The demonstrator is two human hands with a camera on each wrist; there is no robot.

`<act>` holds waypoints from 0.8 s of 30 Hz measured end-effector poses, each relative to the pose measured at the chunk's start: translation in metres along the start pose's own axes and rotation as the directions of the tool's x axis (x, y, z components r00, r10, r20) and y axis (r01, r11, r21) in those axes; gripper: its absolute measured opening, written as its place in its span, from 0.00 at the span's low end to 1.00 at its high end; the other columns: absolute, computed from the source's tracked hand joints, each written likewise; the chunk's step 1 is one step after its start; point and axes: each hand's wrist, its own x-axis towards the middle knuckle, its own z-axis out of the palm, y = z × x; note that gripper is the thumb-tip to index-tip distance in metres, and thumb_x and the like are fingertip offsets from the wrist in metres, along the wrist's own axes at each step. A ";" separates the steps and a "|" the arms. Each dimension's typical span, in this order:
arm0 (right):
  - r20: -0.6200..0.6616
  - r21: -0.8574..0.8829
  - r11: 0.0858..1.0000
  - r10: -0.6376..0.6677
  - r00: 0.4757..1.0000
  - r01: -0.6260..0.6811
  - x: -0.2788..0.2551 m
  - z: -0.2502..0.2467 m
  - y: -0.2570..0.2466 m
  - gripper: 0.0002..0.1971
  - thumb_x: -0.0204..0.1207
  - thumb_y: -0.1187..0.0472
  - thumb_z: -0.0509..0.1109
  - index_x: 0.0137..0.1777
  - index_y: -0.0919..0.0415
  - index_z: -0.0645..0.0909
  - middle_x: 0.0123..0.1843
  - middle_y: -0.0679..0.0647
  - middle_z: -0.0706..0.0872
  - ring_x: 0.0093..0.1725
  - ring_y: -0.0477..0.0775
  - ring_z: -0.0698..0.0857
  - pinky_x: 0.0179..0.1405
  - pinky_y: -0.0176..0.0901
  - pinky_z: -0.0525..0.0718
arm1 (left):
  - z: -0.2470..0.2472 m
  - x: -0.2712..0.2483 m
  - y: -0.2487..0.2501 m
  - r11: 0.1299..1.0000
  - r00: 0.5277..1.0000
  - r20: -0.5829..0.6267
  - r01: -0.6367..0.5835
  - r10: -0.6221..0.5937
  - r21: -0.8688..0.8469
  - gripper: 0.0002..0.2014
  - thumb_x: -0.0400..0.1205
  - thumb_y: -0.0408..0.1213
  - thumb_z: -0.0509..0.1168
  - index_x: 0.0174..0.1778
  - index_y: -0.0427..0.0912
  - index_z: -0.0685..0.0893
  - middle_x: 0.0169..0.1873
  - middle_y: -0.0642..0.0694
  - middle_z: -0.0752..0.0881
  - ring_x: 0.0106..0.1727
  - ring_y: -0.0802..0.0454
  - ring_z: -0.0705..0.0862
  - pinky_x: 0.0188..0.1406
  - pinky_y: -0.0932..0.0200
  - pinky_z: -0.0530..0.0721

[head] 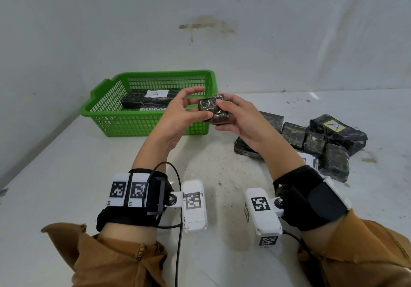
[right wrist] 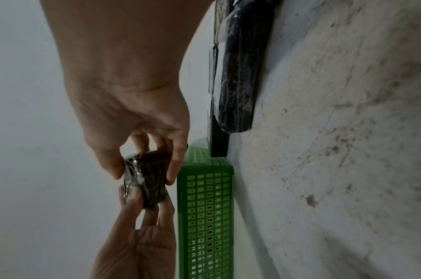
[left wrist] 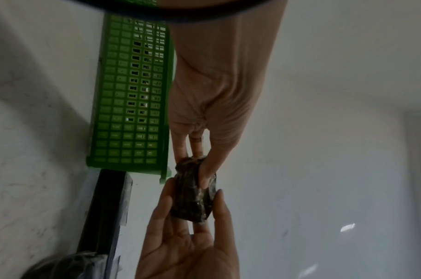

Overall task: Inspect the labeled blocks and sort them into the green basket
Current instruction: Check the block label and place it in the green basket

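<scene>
While both hands meet above the table, the right hand (head: 241, 121) grips a small dark block wrapped in glossy clear film (head: 214, 108), thumb on its near face and fingers curled behind. The left hand (head: 181, 114) pinches the block's left edge w/ thumb and fingertips; its index finger stretches out above, not touching. In the left wrist view, the left thumb (left wrist: 208, 175) lies on the block's side and the right hand cups it from the opposite end. No label shows on the held block in any view; its face is mottled dark w/ pale streaks and shiny wrinkles.

Just behind the hands sits a green plastic mesh basket (head: 115, 117), on the white table (head: 66, 186), approx. left of centre. Inside lies a long dark wrapped block (head: 135, 101) w/ a white paper label reading "A" in red (head: 156, 93). A second white label (head: 153, 109) below it is partly hidden by the left hand; its writing can't be read for sure.

To the right, a pile of dark wrapped blocks (head: 311, 139) lies on the table, well apart from the basket. One block on top has a yellow label w/ a blue "A" (head: 334, 126). White paper (head: 308, 160) pokes out under the pile, writing unclear.
</scene>
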 end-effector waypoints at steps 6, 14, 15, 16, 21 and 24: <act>-0.132 -0.042 0.998 -0.050 0.990 0.044 0.004 0.000 0.005 0.04 0.79 0.67 0.67 0.50 0.61 0.81 0.51 0.61 0.86 0.50 0.58 0.88 0.44 0.46 0.90 | 0.002 0.004 -0.001 0.995 0.996 0.015 0.092 -0.091 -0.046 0.14 0.80 0.30 0.67 0.60 0.46 0.79 0.50 0.41 0.84 0.48 0.49 0.85 0.56 0.52 0.85; -0.042 -0.074 0.997 -0.029 0.999 0.026 0.000 0.001 0.004 0.08 0.77 0.68 0.69 0.54 0.59 0.81 0.46 0.57 0.89 0.46 0.52 0.89 0.44 0.42 0.89 | 0.000 0.004 -0.003 0.998 0.998 -0.014 0.060 -0.060 0.004 0.12 0.79 0.27 0.67 0.56 0.45 0.81 0.38 0.44 0.85 0.36 0.54 0.86 0.40 0.63 0.86; -0.023 -0.074 0.997 -0.023 0.999 0.021 0.000 0.002 0.004 0.10 0.76 0.69 0.70 0.55 0.59 0.81 0.46 0.57 0.89 0.46 0.52 0.90 0.44 0.42 0.89 | 0.000 0.004 -0.003 0.999 0.998 -0.024 0.052 -0.052 0.007 0.13 0.79 0.26 0.67 0.55 0.45 0.81 0.37 0.45 0.85 0.35 0.54 0.86 0.38 0.64 0.86; -0.018 -0.075 0.997 -0.024 1.000 0.022 0.000 0.002 0.004 0.11 0.75 0.70 0.71 0.55 0.59 0.80 0.45 0.57 0.89 0.45 0.52 0.89 0.44 0.42 0.89 | -0.001 0.004 -0.003 0.999 0.998 -0.029 0.047 -0.047 0.006 0.13 0.78 0.25 0.68 0.55 0.45 0.81 0.36 0.45 0.85 0.34 0.55 0.86 0.37 0.65 0.86; -0.062 -0.090 0.995 -0.059 0.996 0.053 0.000 0.003 0.002 0.14 0.73 0.74 0.71 0.56 0.61 0.80 0.43 0.56 0.89 0.41 0.51 0.89 0.38 0.38 0.87 | -0.003 0.005 -0.003 0.995 0.996 -0.003 0.090 -0.090 -0.040 0.14 0.78 0.27 0.69 0.56 0.45 0.81 0.41 0.45 0.87 0.39 0.52 0.87 0.45 0.59 0.88; -0.078 -0.125 0.990 -0.069 0.995 0.058 0.000 0.001 0.002 0.20 0.73 0.73 0.72 0.64 0.62 0.78 0.45 0.56 0.89 0.42 0.51 0.89 0.38 0.38 0.87 | -0.003 0.005 -0.004 0.993 0.992 0.053 0.118 -0.117 -0.015 0.15 0.78 0.29 0.69 0.60 0.43 0.81 0.42 0.46 0.87 0.41 0.52 0.88 0.48 0.56 0.88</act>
